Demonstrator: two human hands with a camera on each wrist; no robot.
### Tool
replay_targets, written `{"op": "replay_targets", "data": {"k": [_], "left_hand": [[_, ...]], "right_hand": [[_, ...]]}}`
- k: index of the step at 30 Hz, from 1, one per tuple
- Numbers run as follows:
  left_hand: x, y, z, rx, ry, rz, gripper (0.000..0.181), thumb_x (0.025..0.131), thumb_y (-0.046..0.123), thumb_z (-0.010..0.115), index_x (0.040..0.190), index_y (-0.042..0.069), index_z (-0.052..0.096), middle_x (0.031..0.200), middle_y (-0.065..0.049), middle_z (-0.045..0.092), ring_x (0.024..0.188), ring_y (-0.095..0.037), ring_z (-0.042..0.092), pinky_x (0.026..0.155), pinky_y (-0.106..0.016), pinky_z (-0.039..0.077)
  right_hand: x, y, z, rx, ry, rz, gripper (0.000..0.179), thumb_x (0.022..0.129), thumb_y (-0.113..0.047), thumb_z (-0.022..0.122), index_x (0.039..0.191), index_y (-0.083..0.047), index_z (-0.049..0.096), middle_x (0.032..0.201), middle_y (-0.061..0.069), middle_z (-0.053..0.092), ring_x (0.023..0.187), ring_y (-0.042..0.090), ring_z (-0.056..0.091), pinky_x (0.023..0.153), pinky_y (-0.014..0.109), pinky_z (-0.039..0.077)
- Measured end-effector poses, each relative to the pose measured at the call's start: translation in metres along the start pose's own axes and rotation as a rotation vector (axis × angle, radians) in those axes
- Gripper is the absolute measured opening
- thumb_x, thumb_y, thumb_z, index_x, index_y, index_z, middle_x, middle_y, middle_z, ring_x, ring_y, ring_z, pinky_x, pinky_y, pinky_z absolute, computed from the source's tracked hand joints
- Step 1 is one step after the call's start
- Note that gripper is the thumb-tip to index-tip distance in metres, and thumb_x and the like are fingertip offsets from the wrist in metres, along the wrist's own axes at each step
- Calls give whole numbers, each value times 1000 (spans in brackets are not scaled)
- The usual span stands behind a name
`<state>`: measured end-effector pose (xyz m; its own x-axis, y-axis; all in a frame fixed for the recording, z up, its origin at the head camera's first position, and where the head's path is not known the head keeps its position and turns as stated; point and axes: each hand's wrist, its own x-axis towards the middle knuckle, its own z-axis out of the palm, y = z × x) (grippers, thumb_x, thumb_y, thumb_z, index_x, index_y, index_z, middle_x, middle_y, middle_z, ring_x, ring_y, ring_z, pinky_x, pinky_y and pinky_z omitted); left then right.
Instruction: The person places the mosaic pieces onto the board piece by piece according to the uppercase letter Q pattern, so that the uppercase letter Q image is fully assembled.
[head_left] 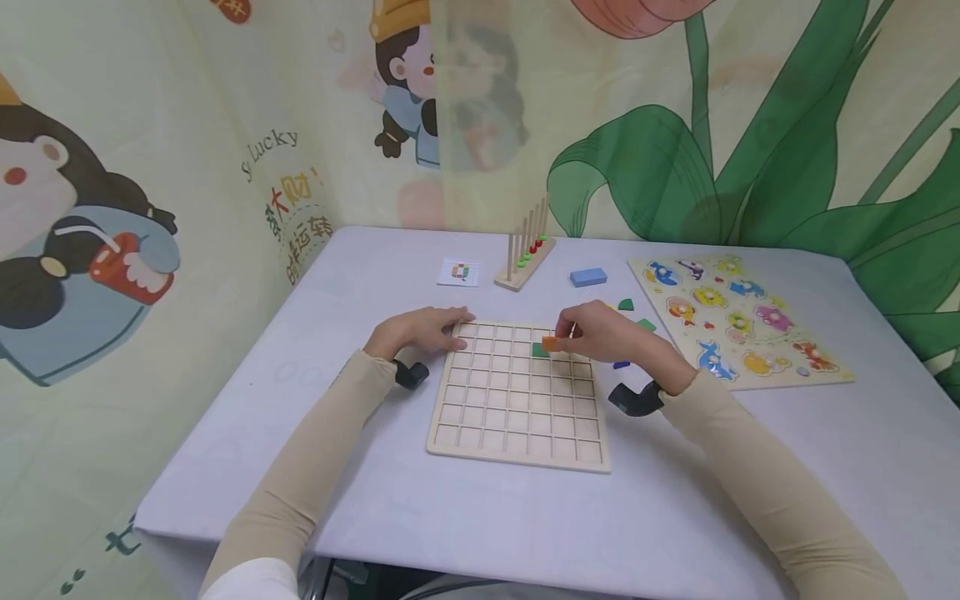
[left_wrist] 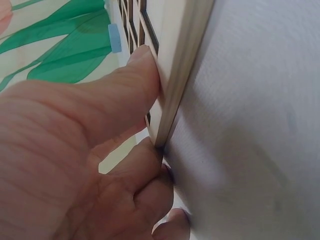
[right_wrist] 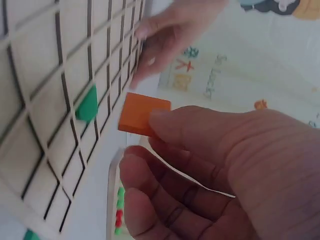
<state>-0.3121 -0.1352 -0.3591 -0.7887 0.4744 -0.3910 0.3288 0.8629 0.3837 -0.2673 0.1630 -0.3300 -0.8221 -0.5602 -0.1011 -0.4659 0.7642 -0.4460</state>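
Observation:
A wooden grid board (head_left: 495, 417) lies flat on the table, its squares marked off by raised lines. My right hand (head_left: 603, 332) pinches an orange square tile (right_wrist: 140, 114) between thumb and fingers, just above the board's far right part. Close beside that tile, a green piece (head_left: 539, 350) sits on the grid; in the right wrist view its shape looks partly angled. At the far left corner, my left hand (head_left: 425, 330) holds the board, with the thumb (left_wrist: 142, 75) on the rim and the other fingers curled against the edge.
Behind the board are a pattern card (head_left: 459, 272), a peg stand (head_left: 525, 262) with red and green beads, and a blue block (head_left: 588, 277). A picture puzzle board (head_left: 738, 321) lies right. Green pieces (head_left: 626, 305) and a blue piece (head_left: 622, 364) lie near my right hand.

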Motion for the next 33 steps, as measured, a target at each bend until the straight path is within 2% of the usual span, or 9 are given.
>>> {"op": "replay_targets", "data": {"k": [4, 12, 16, 27, 33], "left_hand": [[0, -2, 1, -7, 9, 1, 63, 99, 36, 56, 154, 18, 32, 164, -4, 18, 151, -26, 15, 122, -45, 15], [-3, 1, -1, -2, 10, 13, 62, 99, 36, 56, 153, 18, 33, 163, -5, 18, 151, -28, 15, 122, -46, 16], [-3, 2, -1, -5, 12, 15, 62, 98, 38, 56, 153, 19, 34, 163, -5, 19, 150, -28, 16, 121, -47, 16], [1, -1, 0, 8, 12, 16, 62, 99, 35, 56, 153, 17, 32, 164, -5, 18, 151, -27, 16, 122, -45, 16], [1, -2, 0, 1, 3, 11, 63, 99, 34, 56, 154, 17, 31, 164, -4, 16, 151, -26, 14, 122, -46, 15]], "right_hand": [[4, -9, 10, -20, -59, -15, 10, 94, -15, 65, 98, -6, 70, 85, 2, 68, 74, 16, 56, 66, 25, 48], [8, -8, 18, -56, -125, 15, 13, 96, -14, 62, 101, -6, 69, 86, 2, 67, 77, 17, 56, 70, 26, 49], [9, -8, 22, -87, -111, 6, 13, 95, -14, 62, 102, -5, 70, 85, 3, 67, 77, 18, 56, 72, 27, 50], [11, -13, 30, -163, -60, 51, 14, 94, -13, 64, 102, -6, 74, 76, 2, 64, 71, 18, 54, 67, 25, 47], [13, -11, 34, -148, -30, 67, 12, 92, -13, 67, 98, -6, 75, 78, 3, 67, 73, 19, 55, 69, 26, 50]]}}
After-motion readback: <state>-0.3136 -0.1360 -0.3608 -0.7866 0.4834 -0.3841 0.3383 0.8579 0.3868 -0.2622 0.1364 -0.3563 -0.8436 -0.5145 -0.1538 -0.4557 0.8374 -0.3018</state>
